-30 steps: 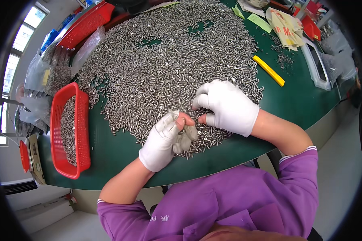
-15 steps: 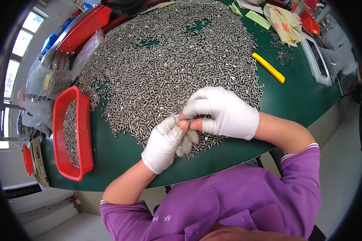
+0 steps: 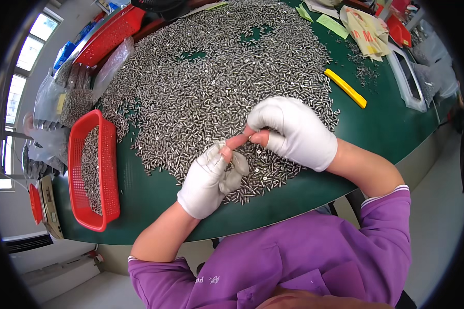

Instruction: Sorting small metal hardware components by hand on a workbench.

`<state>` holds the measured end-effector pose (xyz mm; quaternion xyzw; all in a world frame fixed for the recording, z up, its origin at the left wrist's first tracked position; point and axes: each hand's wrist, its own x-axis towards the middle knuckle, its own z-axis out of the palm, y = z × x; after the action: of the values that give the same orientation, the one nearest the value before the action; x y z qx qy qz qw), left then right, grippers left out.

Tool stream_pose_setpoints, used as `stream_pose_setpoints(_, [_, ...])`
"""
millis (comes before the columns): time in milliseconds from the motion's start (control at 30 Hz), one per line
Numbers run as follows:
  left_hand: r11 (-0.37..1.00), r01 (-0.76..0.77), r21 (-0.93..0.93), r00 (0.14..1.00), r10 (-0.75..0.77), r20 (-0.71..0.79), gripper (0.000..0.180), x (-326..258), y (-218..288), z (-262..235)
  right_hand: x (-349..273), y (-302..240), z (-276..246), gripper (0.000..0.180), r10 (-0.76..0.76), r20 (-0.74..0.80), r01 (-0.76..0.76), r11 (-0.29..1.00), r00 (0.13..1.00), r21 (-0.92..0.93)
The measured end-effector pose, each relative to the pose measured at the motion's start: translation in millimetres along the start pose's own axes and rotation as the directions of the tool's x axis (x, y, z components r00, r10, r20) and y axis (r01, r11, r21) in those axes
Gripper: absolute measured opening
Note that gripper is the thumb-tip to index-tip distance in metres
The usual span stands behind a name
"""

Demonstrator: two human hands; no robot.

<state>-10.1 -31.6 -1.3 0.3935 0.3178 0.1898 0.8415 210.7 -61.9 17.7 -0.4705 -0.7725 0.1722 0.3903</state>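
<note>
A broad heap of small silvery pin-like metal parts [image 3: 191, 103] covers most of the green tabletop before me. My left hand [image 3: 206, 180], in a white glove with bare fingertips, is over the heap's near edge. Its index finger reaches toward my right fingertips and the other fingers curl in; whatever they hold is hidden. My right hand [image 3: 299, 135], gloved alike, is closed in a pinch over the heap. Between its bare thumb and forefinger, beside the left index tip, a glint of something tiny shows, too small to name.
A red plastic basket [image 3: 113, 175] holding similar parts stands at the left. A yellow knife-like tool [image 3: 345, 88] lies right of the heap, below a pile of dark small pieces [image 3: 363, 69]. A white-framed tray [image 3: 407, 77] sits at the right edge, plastic bags [image 3: 49, 103] at the left.
My right hand has moved up and slightly right, away from the left palm. The left hand has shifted slightly left, its index finger now stretched toward the right fingertips.
</note>
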Motion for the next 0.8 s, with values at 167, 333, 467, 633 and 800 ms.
stream_pose_setpoints(167, [0.999,-0.024,0.041,0.994,0.019,0.112,0.043,0.1,4.1,0.1,-1.1,-3.3,1.5,0.017,-0.112,-0.015,0.111,0.993,0.994,-0.028])
stream_pose_setpoints(333, [0.988,0.021,0.15,0.998,-0.029,0.05,0.03,-4.1,5.1,9.1,-1.3,-1.8,8.0,0.013,-0.197,0.057,0.193,0.978,0.979,0.076])
stream_pose_setpoints(467, [0.989,-0.012,0.147,0.999,0.005,0.044,0.025,-4.1,5.6,7.4,-4.9,-1.1,8.6,0.018,-0.072,0.015,0.073,0.992,0.997,-0.106])
stream_pose_setpoints(633, [0.991,-0.047,0.121,0.998,0.042,0.047,0.029,-3.7,3.9,5.3,-9.4,6.0,9.0,0.019,-0.015,0.153,0.053,0.966,0.988,-0.252])
stream_pose_setpoints(800, [0.999,0.035,0.019,0.999,-0.036,0.026,0.035,-5.8,6.9,6.1,-8.8,1.9,12.1,0.015,-0.005,0.186,0.055,0.963,0.982,-0.263])
